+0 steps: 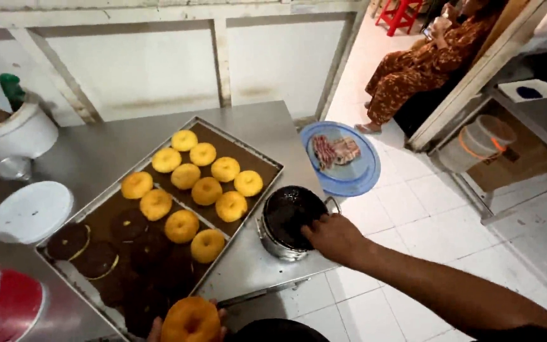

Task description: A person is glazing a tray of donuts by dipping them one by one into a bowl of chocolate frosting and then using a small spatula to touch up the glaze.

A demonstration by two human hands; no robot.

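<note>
Steel table (102, 152) carries a baking tray (257, 154) of plain and chocolate-coated donuts. At the table's near edge the left hand (188, 329) holds a golden donut (191, 320), fingers curled under it. At the right edge the right hand (335, 237) grips the rim of a pot of dark chocolate (291, 217), fingers bent over it

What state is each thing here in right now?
Tray: on the steel table, holding plain and chocolate-coated doughnuts.
Pot: open, filled with dark chocolate.
Right hand: touching the pot's rim.
Left hand: holding a plain doughnut.
White lid: lying flat.
Blue plate: holding wrappers.
</note>
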